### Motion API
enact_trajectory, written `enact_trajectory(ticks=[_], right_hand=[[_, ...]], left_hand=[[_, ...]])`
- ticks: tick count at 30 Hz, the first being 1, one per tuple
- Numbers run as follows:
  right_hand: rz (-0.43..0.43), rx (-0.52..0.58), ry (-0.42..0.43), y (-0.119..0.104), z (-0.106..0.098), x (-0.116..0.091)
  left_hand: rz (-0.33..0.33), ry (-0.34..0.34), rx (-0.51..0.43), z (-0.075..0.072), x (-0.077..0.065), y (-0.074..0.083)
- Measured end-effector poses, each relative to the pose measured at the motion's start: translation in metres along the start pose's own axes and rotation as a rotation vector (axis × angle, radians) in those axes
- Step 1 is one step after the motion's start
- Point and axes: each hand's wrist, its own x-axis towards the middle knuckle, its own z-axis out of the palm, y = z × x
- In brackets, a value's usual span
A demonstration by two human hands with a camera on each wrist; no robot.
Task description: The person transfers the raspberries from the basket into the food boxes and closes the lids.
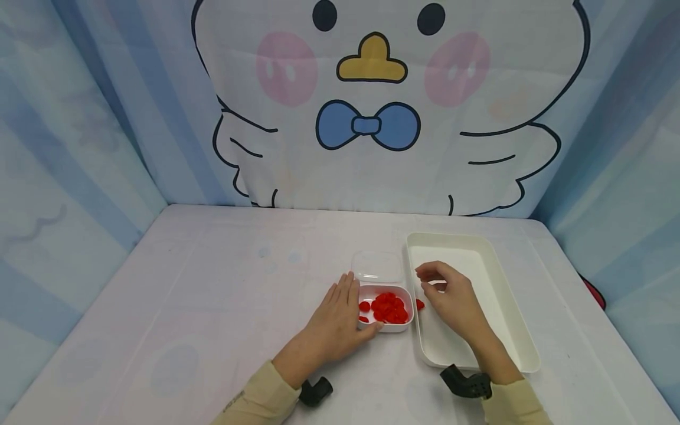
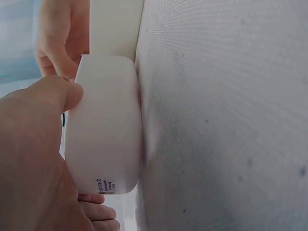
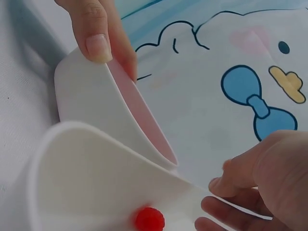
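A small white box (image 1: 408,324) with a pink inside holds several red pieces (image 1: 389,308). Its clear lid (image 1: 377,267) lies just behind it. My left hand (image 1: 336,321) rests against the box's left side with straight fingers, its thumb touching the front rim. Over the left side of the white tray (image 1: 494,283) hovers my right hand (image 1: 454,298), fingers loosely bent, thumb and fingertips apart, nothing seen between them. One bumpy, raspberry-like red piece (image 3: 150,219) lies in the tray near its left wall. The box's inside is hidden in the left wrist view.
The tray stands directly right of the box, its wall close to the box's side. A pale cloth covers the table (image 1: 223,295). Behind hangs a printed curtain (image 1: 366,177), with blue drapes (image 1: 69,177) at the sides.
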Motion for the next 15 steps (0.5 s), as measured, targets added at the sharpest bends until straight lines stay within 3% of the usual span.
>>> enact_trajectory(ticks=[15], right_hand=[[0.086,-0.025,-0.090,0.0062,0.0015,0.0019]], left_hand=[[-0.002,0.000,0.009,-0.0010,-0.0011,0.0001]])
